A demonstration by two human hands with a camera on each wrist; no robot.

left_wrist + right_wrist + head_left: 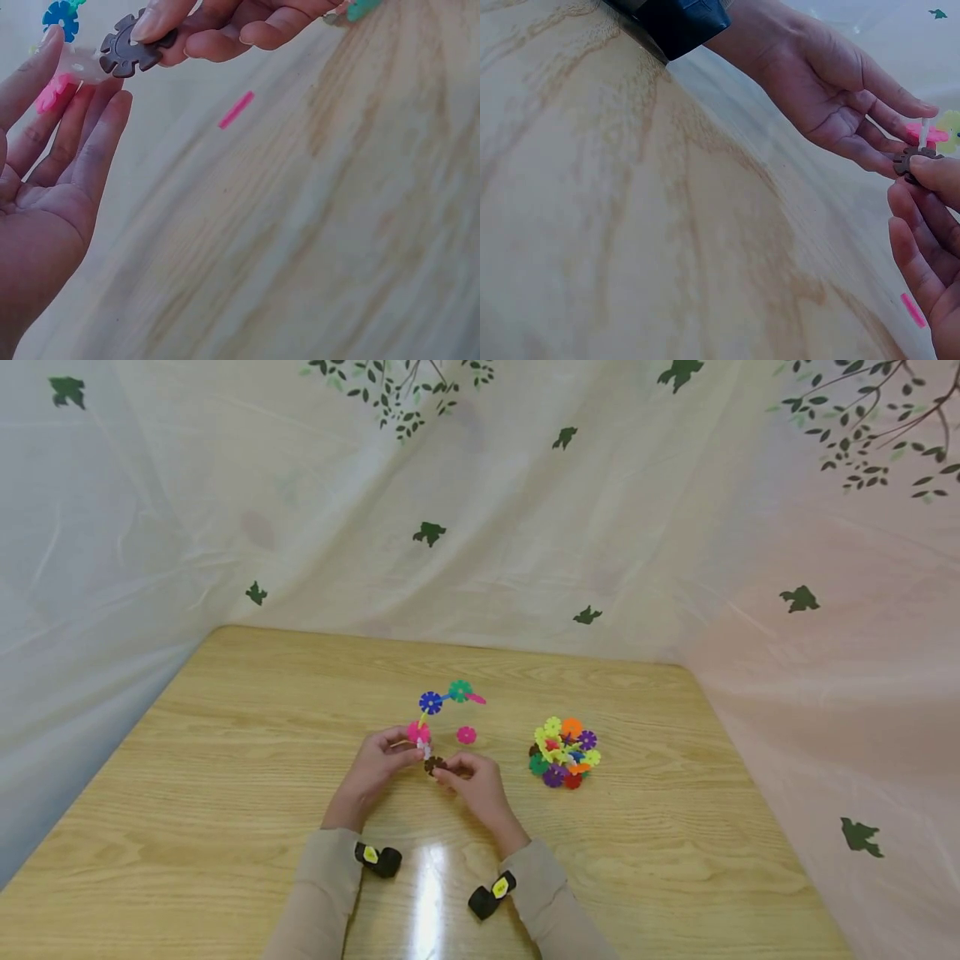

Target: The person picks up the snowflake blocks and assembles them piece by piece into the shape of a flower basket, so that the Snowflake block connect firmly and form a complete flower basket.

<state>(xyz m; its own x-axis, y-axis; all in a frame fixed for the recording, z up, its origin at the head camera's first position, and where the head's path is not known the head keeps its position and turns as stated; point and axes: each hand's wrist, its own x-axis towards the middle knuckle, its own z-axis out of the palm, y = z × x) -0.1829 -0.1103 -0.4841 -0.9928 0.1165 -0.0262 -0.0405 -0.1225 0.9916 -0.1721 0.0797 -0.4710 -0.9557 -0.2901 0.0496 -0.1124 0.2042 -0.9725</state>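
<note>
My left hand point(378, 768) pinches a white notched disc point(81, 64) in a chain of flower-shaped plastic discs. Beside the white one sits a pink disc point(417, 732); the chain runs on through yellow to a blue disc point(431, 702) and a green disc point(460, 691), ending in another pink one seen edge-on. Between thumb and fingers, my right hand point(477, 785) holds a brown notched disc point(129, 46). In the left wrist view the brown disc meets the white disc's edge; how deep their slots engage I cannot tell.
A loose pink disc point(467, 735) is on the wooden table point(225, 760), just beyond the hands. To the right lies a pile of mixed-colour discs point(564, 753). A pale curtain point(480, 585) with leaf prints hangs behind the table and along its sides.
</note>
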